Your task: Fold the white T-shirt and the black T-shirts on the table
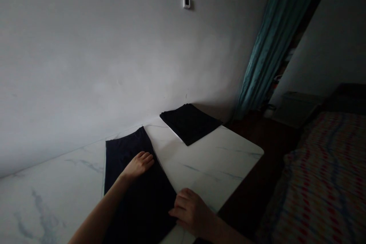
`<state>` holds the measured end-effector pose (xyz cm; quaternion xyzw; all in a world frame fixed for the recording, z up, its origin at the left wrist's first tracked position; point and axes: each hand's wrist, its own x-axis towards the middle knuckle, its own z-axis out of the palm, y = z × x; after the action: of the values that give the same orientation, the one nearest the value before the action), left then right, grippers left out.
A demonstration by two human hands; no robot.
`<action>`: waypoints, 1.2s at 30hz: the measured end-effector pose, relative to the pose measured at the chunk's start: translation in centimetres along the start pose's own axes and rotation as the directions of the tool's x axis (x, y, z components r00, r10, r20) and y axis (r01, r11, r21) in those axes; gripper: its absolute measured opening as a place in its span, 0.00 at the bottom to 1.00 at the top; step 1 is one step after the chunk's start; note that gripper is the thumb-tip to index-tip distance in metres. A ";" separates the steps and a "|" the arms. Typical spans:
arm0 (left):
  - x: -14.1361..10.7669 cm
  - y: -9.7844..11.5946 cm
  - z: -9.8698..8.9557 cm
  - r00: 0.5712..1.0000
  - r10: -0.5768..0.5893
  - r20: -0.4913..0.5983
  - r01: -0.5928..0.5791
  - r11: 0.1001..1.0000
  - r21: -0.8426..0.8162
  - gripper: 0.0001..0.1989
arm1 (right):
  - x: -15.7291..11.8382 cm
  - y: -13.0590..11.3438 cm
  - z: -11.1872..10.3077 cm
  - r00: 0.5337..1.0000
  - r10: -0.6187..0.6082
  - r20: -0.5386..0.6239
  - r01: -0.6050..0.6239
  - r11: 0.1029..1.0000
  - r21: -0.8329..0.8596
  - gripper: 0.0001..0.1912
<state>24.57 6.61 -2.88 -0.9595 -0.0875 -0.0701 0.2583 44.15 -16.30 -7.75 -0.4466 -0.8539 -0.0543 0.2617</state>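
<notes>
A dark navy garment, perhaps a pair of trousers, lies spread on a white marbled table. A band-like strip runs along its far end. Near its right edge, my left hand rests on top of the cloth with the fingers slightly bent and nothing in them. Lower down, my right hand closes its thumb and fingers at the garment's right edge. The near end of the cloth runs out of view at the bottom.
A folded stack of black cloth lies at the table's back corner by the wall. A small white device hangs on that wall. To the right are a teal curtain, a grey box and a bed with a patterned cover.
</notes>
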 end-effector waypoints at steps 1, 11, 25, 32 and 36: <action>-0.1 0.0 0.2 1.000 0.006 0.005 -0.006 1.000 0.003 0.09 | 0.1 0.0 0.1 1.000 -0.010 0.016 0.010 1.000 0.004 0.04; -0.6 -0.5 -0.7 0.913 -0.343 0.221 0.407 0.806 -0.430 0.17 | 1.1 -0.3 -2.3 0.985 0.133 0.110 -0.157 0.955 0.251 0.16; 4.1 -10.4 2.4 0.244 -0.849 0.468 0.958 0.287 0.022 0.22 | 13.3 3.0 1.9 0.874 0.414 0.257 -0.419 0.907 -0.035 0.27; 0.4 -11.8 4.5 0.175 -0.818 0.548 0.967 0.248 0.062 0.23 | 13.0 4.8 6.8 0.871 0.417 0.259 -0.441 0.897 0.039 0.28; -0.7 -12.8 5.2 0.209 -0.786 0.581 0.965 0.262 0.008 0.14 | 12.5 4.6 6.2 0.871 0.421 0.253 -0.454 0.887 0.085 0.30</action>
<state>21.72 20.04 -1.30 -0.7387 -0.6726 0.0163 -0.0419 39.53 -2.31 -7.51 -0.6120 -0.7562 0.1190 0.1987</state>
